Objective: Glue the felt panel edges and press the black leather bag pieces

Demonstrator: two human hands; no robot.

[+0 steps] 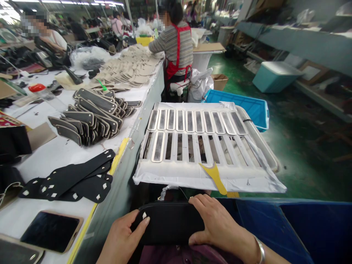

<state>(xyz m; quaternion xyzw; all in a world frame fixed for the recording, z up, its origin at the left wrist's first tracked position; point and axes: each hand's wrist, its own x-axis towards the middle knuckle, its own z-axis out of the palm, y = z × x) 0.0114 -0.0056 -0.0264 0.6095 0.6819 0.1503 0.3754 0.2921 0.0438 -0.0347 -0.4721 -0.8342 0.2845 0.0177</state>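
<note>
You have the black panel [169, 223] low in front of you, over your lap and just clear of the counter [55, 154] edge, between the blue bin [302, 227] on your right and the white rack [209, 176] of metal-framed strips ahead. Your left hand [122, 236] pinches its left end, thumb on top beside a small white tab and the other fingers curled underneath. Your right hand [217, 223] clasps the right end, fingers close together across the upper face and thumb tucked at the near edge. The panel looks like thin padded leather or a similar sheet. It is probably light, flexible enough to sag if held by one end, and matte enough not to slip. Supporting both ends, as you are, suits it. The edges seem the safest places to grip, because the white tabs look stuck on and could lift under a sliding thumb. Similar black pieces [74, 179] with the same tabs lie fanned on the counter to your left, near a phone [51, 231]. A person in a red apron [176, 47] works well apart at the far end.
</note>
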